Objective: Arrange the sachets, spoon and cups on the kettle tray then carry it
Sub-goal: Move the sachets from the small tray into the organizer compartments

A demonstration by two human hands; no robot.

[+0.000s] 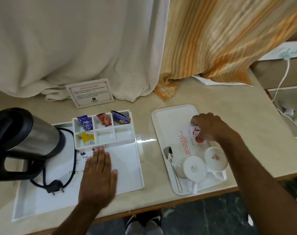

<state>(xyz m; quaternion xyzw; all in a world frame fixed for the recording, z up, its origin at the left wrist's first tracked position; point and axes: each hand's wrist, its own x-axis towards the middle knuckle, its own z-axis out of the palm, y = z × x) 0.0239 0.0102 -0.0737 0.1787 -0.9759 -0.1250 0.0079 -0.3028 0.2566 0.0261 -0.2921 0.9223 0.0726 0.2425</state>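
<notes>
The white kettle tray (127,173) holds a steel and black kettle (22,141) at its left and a sachet organizer (124,141) at its back. The organizer carries purple (85,123), red (105,120), blue (121,117) and yellow (87,138) sachets. My left hand (99,177) lies flat and open on the tray floor. On the white serving tray (164,119) to the right, my right hand (210,128) pinches white sachets with red print (195,135). A spoon (172,165) and two upturned white cups (194,167) (215,157) lie nearer me on that tray.
A card sign (90,93) stands behind the organizer, with white and orange-striped curtains (212,39) draped onto the counter. The kettle's black cord and plug (56,187) lie on the kettle tray. A white cable (283,78) hangs at the right. The counter's front edge runs just below both trays.
</notes>
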